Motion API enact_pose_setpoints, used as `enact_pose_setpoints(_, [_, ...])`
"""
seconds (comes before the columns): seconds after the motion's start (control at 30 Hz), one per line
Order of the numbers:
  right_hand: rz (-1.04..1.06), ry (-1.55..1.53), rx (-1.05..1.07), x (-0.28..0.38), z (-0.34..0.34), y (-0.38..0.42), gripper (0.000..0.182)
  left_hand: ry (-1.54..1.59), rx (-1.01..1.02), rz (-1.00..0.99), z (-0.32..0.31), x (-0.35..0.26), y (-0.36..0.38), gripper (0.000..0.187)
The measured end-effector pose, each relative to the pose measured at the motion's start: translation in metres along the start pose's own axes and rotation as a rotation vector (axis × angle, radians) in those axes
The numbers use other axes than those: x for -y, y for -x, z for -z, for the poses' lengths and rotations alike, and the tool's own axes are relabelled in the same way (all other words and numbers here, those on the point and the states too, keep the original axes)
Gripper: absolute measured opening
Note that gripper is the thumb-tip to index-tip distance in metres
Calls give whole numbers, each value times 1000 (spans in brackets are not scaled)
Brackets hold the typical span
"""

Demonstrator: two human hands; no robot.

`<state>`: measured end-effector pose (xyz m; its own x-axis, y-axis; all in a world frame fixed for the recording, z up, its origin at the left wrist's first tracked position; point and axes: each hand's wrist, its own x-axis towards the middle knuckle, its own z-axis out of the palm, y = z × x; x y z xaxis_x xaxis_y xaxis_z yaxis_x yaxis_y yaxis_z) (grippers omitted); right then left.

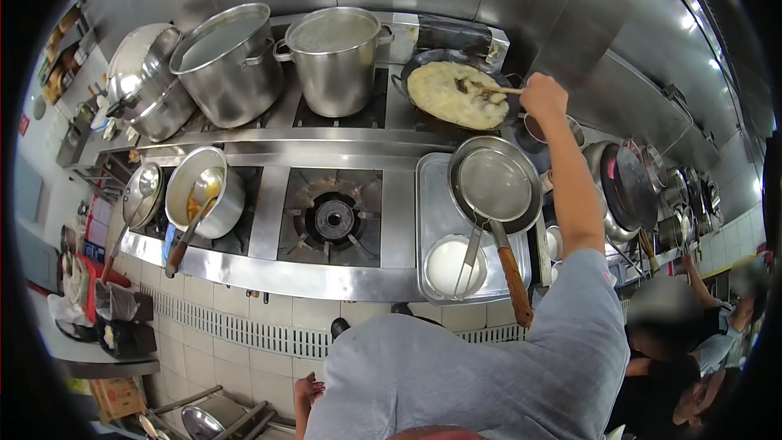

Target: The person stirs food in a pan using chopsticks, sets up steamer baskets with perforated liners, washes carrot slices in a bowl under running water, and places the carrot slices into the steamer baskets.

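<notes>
My right hand (544, 96) is closed around the wooden handle of a stirring utensil (503, 90), my arm stretched far forward. The utensil's head lies in a pale yellow, thick food (444, 90) that covers most of a dark wok (415, 59) on the back burner; the head's exact shape is hidden. My left hand (308, 391) hangs low beside my body, away from the stove, its fingers partly apart and nothing visible in it. Below the wok, a round strainer (494, 186) rests in a wooden-handled pan (513, 273) on a metal tray (432, 175).
Large stockpots (338, 65) stand along the back. A pot (232, 204) holding a ladle (205, 187) sits front left. A bare burner (332, 220) is in the middle. A white-filled bowl (454, 267) stands on the tray. Stacked pans (631, 187) and other people (676, 358) are right.
</notes>
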<state>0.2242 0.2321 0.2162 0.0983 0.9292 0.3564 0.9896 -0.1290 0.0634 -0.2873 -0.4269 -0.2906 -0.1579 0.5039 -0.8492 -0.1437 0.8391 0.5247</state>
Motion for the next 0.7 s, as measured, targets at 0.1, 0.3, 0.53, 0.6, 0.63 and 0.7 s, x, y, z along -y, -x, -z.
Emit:
enact_pose_setpoints(0.1, [-5,18,-15,-13,-11,-14,25,11,-2,13,-3,5,4,54])
enact_pose_setpoints(0.3, [-35,19,16,-26,-32,-25,25,36,-9,34,-6,5,6,51])
enact_pose_setpoints(0.53, [-72,-6,-23,-33,-38,-34,25,56,-7,41,-6,-5,2,48])
enact_pose_setpoints(0.6, [-55,1,-21,-28,-49,-36,25,72,-6,38,-3,-5,-3,47])
enact_pose_setpoints(0.63, [-60,4,-25,-23,-47,-36,25,82,-6,37,-4,-4,-6,47])
enact_pose_setpoints(0.7, [-67,15,-24,-12,-35,-27,24,137,23,26,2,0,-15,50])
